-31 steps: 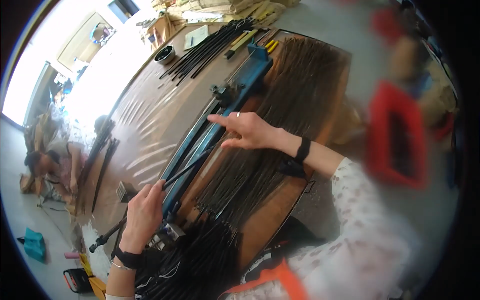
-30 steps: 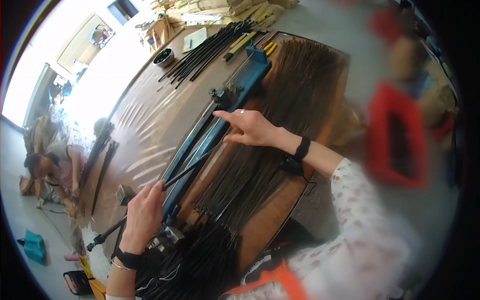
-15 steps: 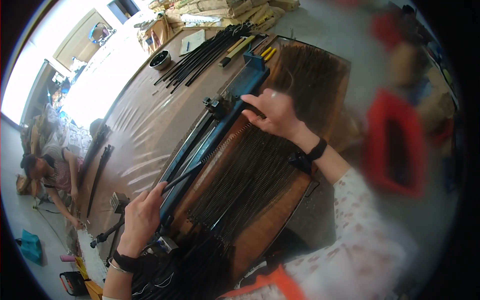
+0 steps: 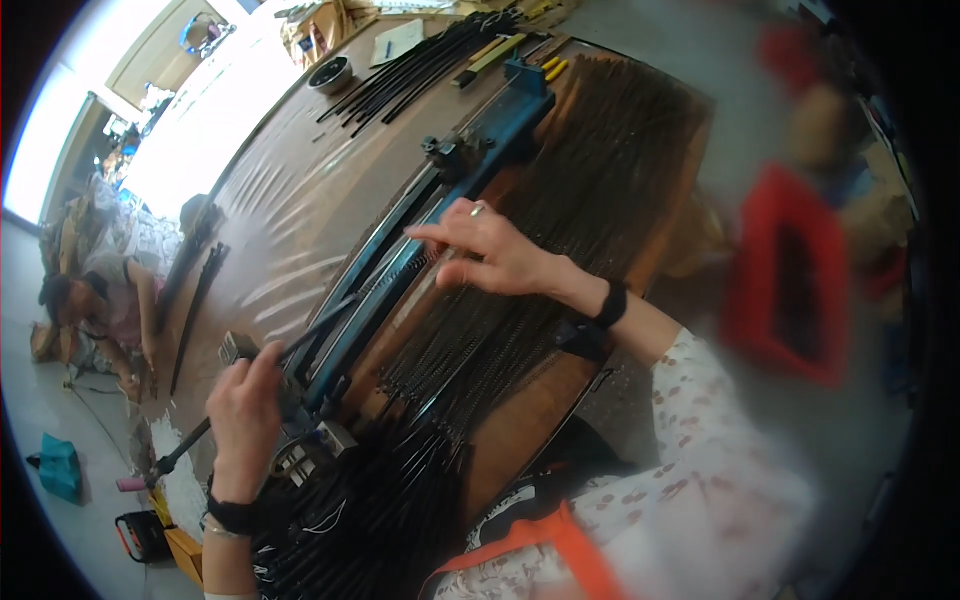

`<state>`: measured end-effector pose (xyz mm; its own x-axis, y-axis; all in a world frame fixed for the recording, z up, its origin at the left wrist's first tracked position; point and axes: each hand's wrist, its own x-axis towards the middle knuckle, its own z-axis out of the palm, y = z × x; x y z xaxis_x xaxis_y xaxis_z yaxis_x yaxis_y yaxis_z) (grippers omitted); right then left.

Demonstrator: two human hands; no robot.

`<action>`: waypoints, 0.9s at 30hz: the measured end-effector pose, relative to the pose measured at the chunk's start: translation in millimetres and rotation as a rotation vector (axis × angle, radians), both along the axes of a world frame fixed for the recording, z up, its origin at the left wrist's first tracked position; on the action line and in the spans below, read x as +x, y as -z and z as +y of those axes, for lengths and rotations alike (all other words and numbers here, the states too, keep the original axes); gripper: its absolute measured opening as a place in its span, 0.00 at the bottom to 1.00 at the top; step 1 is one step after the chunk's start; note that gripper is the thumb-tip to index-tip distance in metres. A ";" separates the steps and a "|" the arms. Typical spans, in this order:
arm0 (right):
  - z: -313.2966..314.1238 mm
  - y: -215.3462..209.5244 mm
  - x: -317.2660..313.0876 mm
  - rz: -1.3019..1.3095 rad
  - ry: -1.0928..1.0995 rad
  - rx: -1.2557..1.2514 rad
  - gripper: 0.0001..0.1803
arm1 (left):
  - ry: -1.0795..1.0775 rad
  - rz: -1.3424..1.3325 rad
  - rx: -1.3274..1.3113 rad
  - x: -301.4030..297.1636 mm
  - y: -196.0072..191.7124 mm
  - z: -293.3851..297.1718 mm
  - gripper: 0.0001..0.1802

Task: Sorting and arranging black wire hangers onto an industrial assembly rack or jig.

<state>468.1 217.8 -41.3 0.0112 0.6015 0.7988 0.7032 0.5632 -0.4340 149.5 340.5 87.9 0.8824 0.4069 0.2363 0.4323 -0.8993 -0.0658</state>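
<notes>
My left hand (image 4: 245, 410) is closed around a long dark rod (image 4: 325, 322) that slants up to the right, over the blue metal fixture (image 4: 340, 372). A thin coil spring (image 4: 398, 272) extends from the rod's upper end toward my right hand (image 4: 495, 250). That hand's index finger is stretched out and its thumb stands apart from it. The spring's far end lies in the gap between them; whether they touch it, I cannot tell. A small clamp block (image 4: 455, 158) sits on the fixture's rails beyond my right hand.
Many dark springs (image 4: 480, 335) lie in rows on the brown table right of the fixture. Black rods (image 4: 400, 85), a dark bowl (image 4: 330, 75) and yellow-handled tools (image 4: 554, 68) are at the far side. Another person (image 4: 100, 305) works at left. A red container (image 4: 790, 275) stands at right.
My right hand has moved left and nearer, along the fixture. My left hand has shifted left and slightly down with the rod, bringing the spring over the rails.
</notes>
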 end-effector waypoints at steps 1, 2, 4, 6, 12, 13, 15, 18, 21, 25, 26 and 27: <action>-4.8 -1.2 -1.6 -0.026 -0.023 -0.087 0.19 | 0.005 -0.020 0.052 -6.0 -4.8 -0.3 0.18; 2.1 1.7 -18.5 -0.028 -0.001 -0.034 0.17 | 0.011 -0.006 0.017 -7.5 -2.2 -1.6 0.18; 20.6 3.8 -59.7 -0.009 -0.015 0.071 0.19 | 0.090 -0.009 0.001 -8.4 5.2 -10.8 0.18; 24.5 -1.5 -58.3 -0.031 -0.032 0.088 0.21 | 0.088 -0.049 0.009 -23.2 5.1 -13.0 0.18; 42.7 3.4 -109.1 -0.108 -0.046 0.079 0.27 | 0.066 -0.103 -0.110 -53.9 11.4 -11.1 0.20; 47.6 -0.2 -110.4 -0.111 -0.065 0.081 0.27 | 0.047 -0.108 -0.108 -65.9 8.9 -6.6 0.20; 56.9 -6.7 -98.0 -0.049 0.029 0.223 0.22 | -0.017 -0.144 0.148 -106.7 1.6 8.0 0.18; 61.5 30.1 -62.2 -0.190 0.190 -0.116 0.13 | -0.239 -0.319 0.234 -166.6 -21.2 29.3 0.11; 93.6 17.9 -110.0 -0.017 0.005 -0.322 0.09 | -0.336 -0.354 0.308 -201.2 -34.1 32.4 0.10; 147.4 -19.9 -200.3 0.109 -0.429 -0.351 0.08 | -0.326 -0.429 0.247 -214.2 -37.6 13.1 0.10; 164.8 -21.6 -217.9 0.059 -0.509 -0.394 0.08 | -0.351 -0.428 0.256 -226.4 -36.7 7.7 0.10; 178.0 -21.2 -232.1 0.008 -0.584 -0.434 0.08 | -0.398 -0.397 0.255 -240.4 -36.2 0.7 0.11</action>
